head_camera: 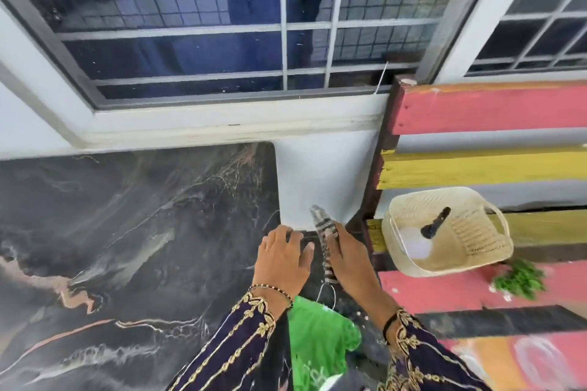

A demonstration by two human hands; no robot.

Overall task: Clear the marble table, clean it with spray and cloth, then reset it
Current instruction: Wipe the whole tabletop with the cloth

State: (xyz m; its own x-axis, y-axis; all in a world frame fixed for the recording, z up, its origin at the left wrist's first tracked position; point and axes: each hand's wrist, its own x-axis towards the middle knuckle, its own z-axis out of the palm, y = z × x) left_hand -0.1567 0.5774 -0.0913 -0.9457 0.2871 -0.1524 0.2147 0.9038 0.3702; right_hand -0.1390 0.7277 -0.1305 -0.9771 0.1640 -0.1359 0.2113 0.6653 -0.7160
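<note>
The black marble table with white and orange veins fills the lower left, its top bare. My left hand hovers flat over the table's right edge, fingers spread and holding nothing. My right hand grips a striped black-and-white cloth that sticks up past my fingers and hangs down below them. A green cloth lies bunched below my wrists, between my sleeves. No spray bottle is in view.
A cream woven basket with a dark handled tool in it rests on a pink, yellow and black slatted bench at the right. Green leaves lie beside it. A barred window and white wall stand behind.
</note>
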